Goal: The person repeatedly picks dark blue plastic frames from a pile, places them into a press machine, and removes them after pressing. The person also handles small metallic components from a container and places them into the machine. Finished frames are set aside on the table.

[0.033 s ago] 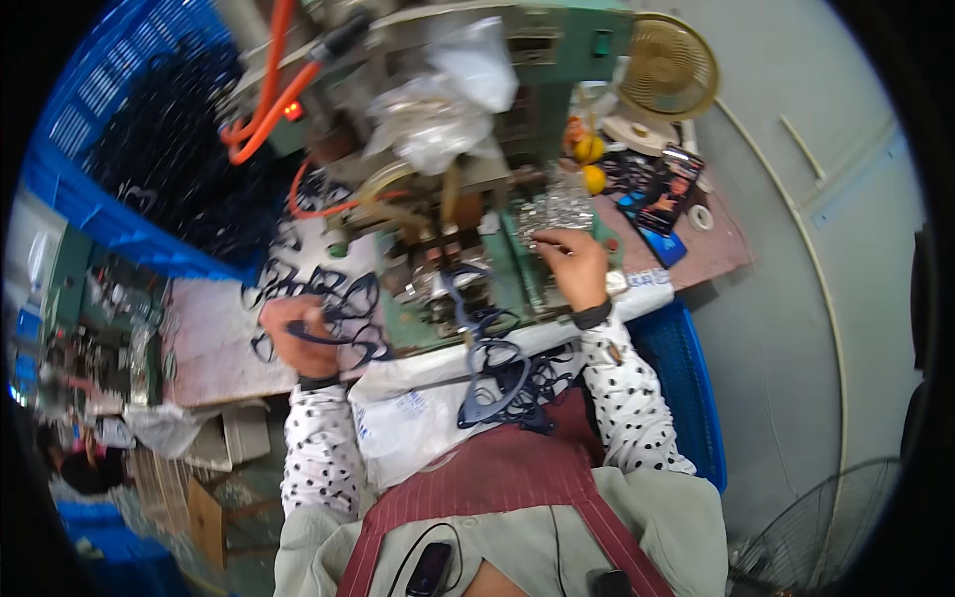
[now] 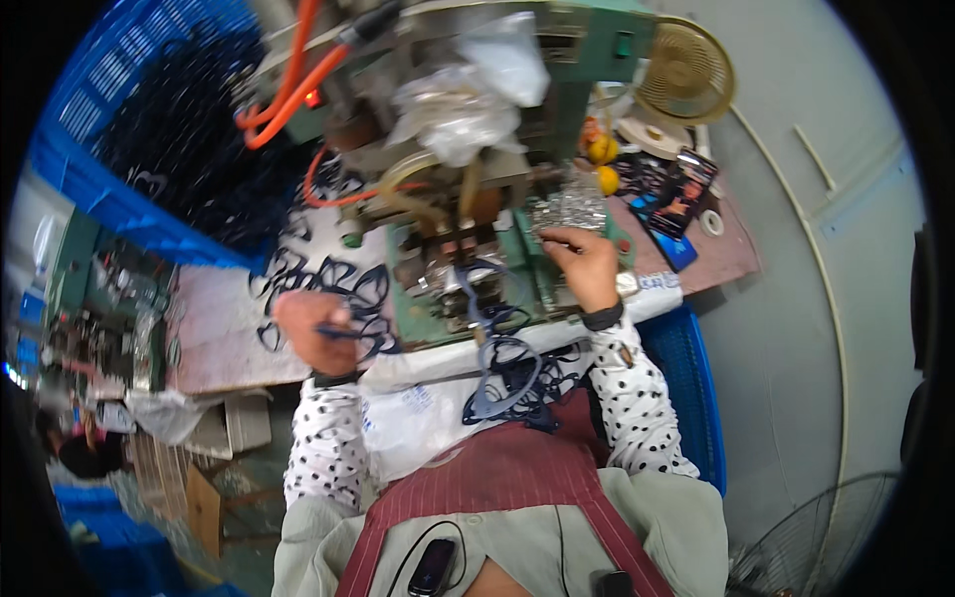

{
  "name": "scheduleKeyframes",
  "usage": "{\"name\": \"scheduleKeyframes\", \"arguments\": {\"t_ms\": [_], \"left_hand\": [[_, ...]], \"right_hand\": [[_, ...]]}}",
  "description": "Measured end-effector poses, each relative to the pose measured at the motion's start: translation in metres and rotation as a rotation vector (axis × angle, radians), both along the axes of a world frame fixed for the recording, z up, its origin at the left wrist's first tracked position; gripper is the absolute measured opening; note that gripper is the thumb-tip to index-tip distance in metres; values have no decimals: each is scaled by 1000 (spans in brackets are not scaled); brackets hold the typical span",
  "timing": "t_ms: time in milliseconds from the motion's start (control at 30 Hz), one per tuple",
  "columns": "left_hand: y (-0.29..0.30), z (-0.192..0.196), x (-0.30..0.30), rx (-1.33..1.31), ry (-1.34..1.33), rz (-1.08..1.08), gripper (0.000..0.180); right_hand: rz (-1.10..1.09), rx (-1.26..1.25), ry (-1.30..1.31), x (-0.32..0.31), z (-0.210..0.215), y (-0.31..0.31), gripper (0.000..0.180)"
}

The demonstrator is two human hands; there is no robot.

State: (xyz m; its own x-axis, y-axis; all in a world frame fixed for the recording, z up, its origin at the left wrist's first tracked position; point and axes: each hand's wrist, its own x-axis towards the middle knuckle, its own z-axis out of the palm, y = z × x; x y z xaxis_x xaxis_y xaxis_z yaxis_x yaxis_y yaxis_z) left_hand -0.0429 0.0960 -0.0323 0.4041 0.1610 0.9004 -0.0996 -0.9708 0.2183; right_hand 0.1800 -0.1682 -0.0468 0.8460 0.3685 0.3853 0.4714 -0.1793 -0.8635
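Observation:
My left hand [image 2: 316,330], smeared by motion, is closed on a dark blue eyeglass frame [image 2: 336,331] above the left of the table. More dark eyeglass frames [image 2: 370,289] lie loosely beside and beyond it. My right hand [image 2: 585,269] has its fingertips pinched together at the near edge of a heap of small shiny metal parts [image 2: 569,211]; whatever they pinch is too small to make out. Between my hands, a blue-grey eyeglass frame [image 2: 538,383] hangs from the green machine [image 2: 428,323] towards my lap. Under it lies a pile of dark frames [image 2: 517,410].
At the far left stands a blue crate [image 2: 149,224] full of dark frames. Orange air hoses [image 2: 288,109] cross the machine's upper left. Phones [image 2: 678,199], a tape roll [image 2: 711,223] and a small fan [image 2: 686,75] occupy the right side. A blue basket [image 2: 696,398] sits below the table edge.
The whole view has shifted slightly, with the machine and table now a little further right. My left hand blurs more; my right hand stays by the metal parts.

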Motion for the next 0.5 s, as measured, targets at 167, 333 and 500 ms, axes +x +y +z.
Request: {"name": "scheduleKeyframes", "arguments": {"t_ms": [167, 333, 500], "left_hand": [[-45, 28, 17, 119, -52, -202, 28], [-65, 31, 24, 154, -34, -241, 48], [-69, 20, 21, 134, 57, -299, 44]], "right_hand": [[236, 120, 26, -31, 48, 20, 17], [243, 104, 226, -55, 61, 38, 32], [194, 23, 209, -54, 61, 46, 39]]}}
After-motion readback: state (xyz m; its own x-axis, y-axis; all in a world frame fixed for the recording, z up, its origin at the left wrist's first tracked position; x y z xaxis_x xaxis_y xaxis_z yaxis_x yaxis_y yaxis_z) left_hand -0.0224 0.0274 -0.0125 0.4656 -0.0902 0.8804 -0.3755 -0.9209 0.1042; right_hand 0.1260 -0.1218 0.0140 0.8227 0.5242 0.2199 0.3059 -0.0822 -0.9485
